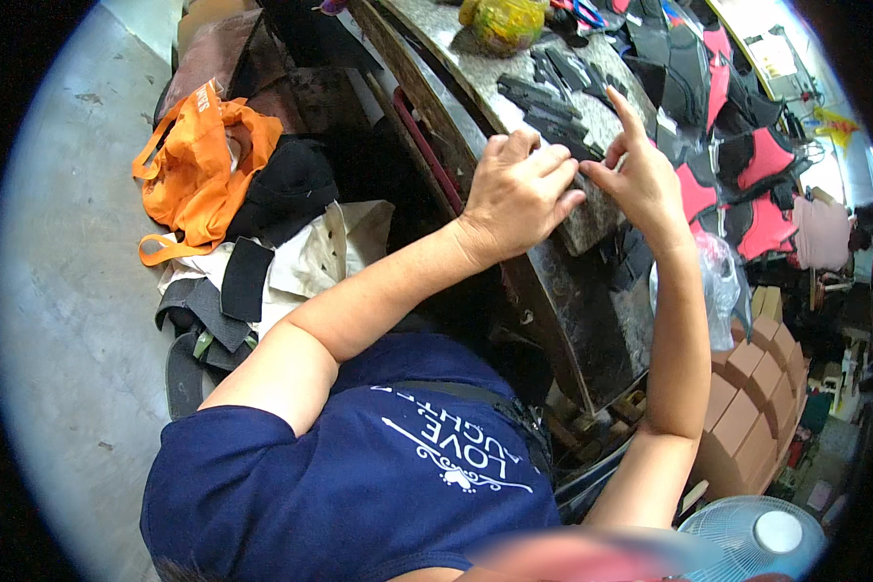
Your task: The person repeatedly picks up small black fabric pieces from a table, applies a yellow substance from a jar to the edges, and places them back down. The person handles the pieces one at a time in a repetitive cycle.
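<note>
My left hand [522,197] is over the near edge of a speckled stone slab [606,116], its fingers curled down and pressed together. Whatever is in that grip, if anything, is hidden. Just to its right is my right hand [647,184], index finger stretched out and thumb pointing toward the left hand, with a gap between them. Flat black strips [541,105] lie in a loose pile on the slab, just beyond both hands. Part of a dark piece shows between the hands, and I cannot tell whether either hand touches it.
A yellow plastic-wrapped bundle [502,24] sits at the slab's far end. Black and pink cut pieces [761,160] cover the right side, above a clear plastic bag [716,291], stacked brown blocks [755,388] and a fan [771,533]. An orange bag [204,165] lies on cloth at left.
</note>
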The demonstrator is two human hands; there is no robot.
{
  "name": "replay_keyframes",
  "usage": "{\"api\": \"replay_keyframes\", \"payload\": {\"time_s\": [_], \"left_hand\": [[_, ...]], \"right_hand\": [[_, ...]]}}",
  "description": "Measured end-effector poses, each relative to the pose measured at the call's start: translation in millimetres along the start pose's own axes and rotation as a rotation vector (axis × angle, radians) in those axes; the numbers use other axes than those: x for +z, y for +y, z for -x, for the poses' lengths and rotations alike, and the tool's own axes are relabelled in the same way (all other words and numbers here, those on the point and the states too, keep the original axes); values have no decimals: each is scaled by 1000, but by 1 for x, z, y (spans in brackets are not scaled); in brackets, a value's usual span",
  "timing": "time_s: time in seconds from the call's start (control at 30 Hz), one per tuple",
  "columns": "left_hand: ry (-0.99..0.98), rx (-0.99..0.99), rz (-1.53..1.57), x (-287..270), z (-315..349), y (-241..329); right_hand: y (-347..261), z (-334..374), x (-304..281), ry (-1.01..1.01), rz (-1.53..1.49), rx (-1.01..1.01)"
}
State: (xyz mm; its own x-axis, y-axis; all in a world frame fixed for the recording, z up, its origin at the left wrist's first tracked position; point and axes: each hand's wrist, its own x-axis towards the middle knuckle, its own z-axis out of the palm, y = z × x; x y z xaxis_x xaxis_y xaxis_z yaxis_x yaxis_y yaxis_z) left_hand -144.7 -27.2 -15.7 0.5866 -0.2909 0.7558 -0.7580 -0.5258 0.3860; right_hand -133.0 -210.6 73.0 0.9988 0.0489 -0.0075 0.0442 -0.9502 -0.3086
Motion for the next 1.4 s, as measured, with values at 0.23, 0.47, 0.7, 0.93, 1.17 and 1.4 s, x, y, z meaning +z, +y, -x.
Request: {"api": "replay_keyframes", "payload": {"time_s": [0.23, 0.47, 0.7, 0.93, 1.17, 1.4], "left_hand": [[21, -39, 72, 2, 3, -3], [18, -33, 72, 2, 7, -7], [4, -43, 84, 2, 7, -8], [-55, -39, 40, 2, 7, -9], [-58, 101, -143, 4, 0, -11], [-104, 202, -33, 2, -17, -24]], "right_hand": [[-20, -102, -41, 476, 104, -636], [-63, -177, -28, 283, 322, -608], [-65, -172, -44, 376, 327, -643], [-63, -110, -63, 288, 118, -467], [-16, 3, -91, 575, -234, -363], [62, 113, -12, 376, -595, -48]]}}
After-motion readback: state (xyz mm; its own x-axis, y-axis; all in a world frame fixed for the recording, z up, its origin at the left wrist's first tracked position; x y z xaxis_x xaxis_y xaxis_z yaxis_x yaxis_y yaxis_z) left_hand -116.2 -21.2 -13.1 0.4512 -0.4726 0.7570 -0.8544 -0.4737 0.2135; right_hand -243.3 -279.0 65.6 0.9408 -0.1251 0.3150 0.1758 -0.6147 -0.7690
